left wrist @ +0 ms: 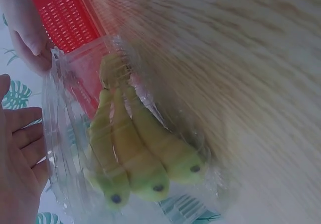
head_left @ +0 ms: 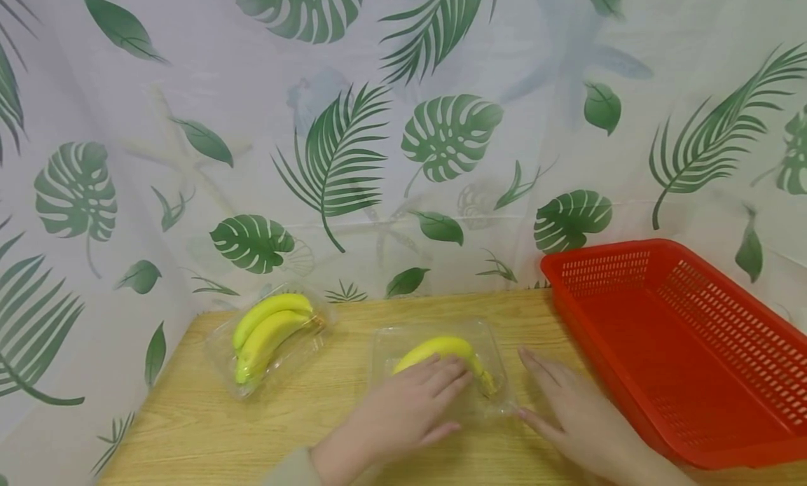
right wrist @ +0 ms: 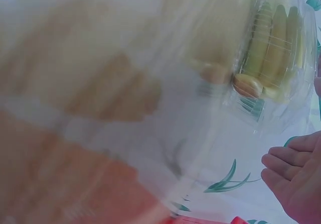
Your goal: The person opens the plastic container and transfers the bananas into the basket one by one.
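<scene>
A clear plastic box [head_left: 494, 353] with bananas [head_left: 441, 346] inside lies on the table in front of me. In the left wrist view, three bananas [left wrist: 138, 153] joined at the stem show through its side. My left hand [head_left: 410, 405] rests over the top of this box with straight fingers, hiding part of the fruit. At the box's right side is my right hand [head_left: 576, 412], fingers extended and thumb spread, close to the corner. The right wrist view has the right hand [right wrist: 298, 176] with straight fingers and nothing in its palm.
A second clear box holding bananas [head_left: 271, 335] lies at the left of the wooden table [head_left: 189, 416]. On the right stands a large red plastic basket [head_left: 687, 346] with perforated sides. A leaf-patterned sheet [head_left: 378, 185] hangs behind the table.
</scene>
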The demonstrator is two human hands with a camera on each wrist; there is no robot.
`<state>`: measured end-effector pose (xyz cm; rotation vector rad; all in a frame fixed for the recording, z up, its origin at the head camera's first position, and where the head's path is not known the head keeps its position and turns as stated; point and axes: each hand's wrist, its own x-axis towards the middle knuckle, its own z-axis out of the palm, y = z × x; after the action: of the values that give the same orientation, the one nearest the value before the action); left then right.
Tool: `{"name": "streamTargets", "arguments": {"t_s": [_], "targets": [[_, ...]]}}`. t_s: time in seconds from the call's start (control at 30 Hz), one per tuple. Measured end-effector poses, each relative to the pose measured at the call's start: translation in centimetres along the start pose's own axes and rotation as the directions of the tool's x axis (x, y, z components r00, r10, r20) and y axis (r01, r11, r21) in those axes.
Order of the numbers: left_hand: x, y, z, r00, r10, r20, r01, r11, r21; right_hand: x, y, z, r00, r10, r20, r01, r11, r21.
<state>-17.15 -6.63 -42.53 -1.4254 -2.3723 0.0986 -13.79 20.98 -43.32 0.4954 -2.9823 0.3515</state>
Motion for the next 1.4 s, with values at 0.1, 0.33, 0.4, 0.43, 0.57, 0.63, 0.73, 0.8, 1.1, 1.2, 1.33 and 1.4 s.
{"name": "streamTargets", "arguments": {"t_s": [0.1,0.33,0.4,0.43,0.57,0.63,0.73,0.8,1.1,1.2,1.33,1.4], "targets": [[0.5,0.2,0.0,1.000,0.014,0.011,-0.014,1.000,0.012,-0.2,0.0,0.2,1.000,0.029,0.007,-0.030,0.998,0.048],[1.7,0.7,-0.1,0.999,0.037,0.036,-0.037,0.999,0.002,-0.5,0.3,0.4,0.997,0.070,0.034,-0.074,0.985,0.155],[2.0,0.8,-0.1,0.998,0.044,0.040,-0.044,0.999,0.007,-0.6,0.4,0.5,0.997,0.071,0.026,-0.075,0.979,0.191],[2.1,0.8,0.0,0.998,0.047,0.044,-0.047,0.999,0.015,-0.7,0.5,0.6,0.998,0.066,0.013,-0.067,0.975,0.214],[2.6,1.0,0.2,0.996,0.056,0.064,-0.058,0.998,0.036,-1.0,0.7,0.9,0.999,0.037,-0.036,-0.024,0.950,0.312],[2.8,1.1,0.3,0.996,0.060,0.065,-0.063,0.997,0.043,-1.1,0.7,1.1,0.999,0.031,-0.043,-0.013,0.929,0.370],[3.1,1.3,0.4,0.996,0.067,0.057,-0.070,0.997,0.041,-1.3,0.8,1.2,0.999,0.040,-0.028,-0.023,0.894,0.448],[3.4,1.3,0.5,0.996,0.073,0.055,-0.074,0.997,0.031,-1.4,0.8,1.2,0.999,0.052,-0.014,-0.039,0.876,0.481],[4.1,1.6,0.9,0.993,0.089,0.083,-0.092,0.995,0.033,-1.4,0.9,1.4,0.997,0.066,0.033,-0.073,0.825,0.561],[4.2,1.7,1.1,0.992,0.088,0.087,-0.091,0.995,0.035,-1.4,1.0,1.5,0.997,0.071,0.038,-0.079,0.810,0.581],[4.4,1.8,1.0,0.991,0.081,0.102,-0.083,0.996,0.014,-1.5,1.1,1.8,0.995,0.079,0.059,-0.099,0.780,0.617],[4.6,1.8,1.0,0.991,0.081,0.106,-0.082,0.997,0.004,-1.5,1.0,1.8,0.993,0.085,0.080,-0.116,0.760,0.640]]}}
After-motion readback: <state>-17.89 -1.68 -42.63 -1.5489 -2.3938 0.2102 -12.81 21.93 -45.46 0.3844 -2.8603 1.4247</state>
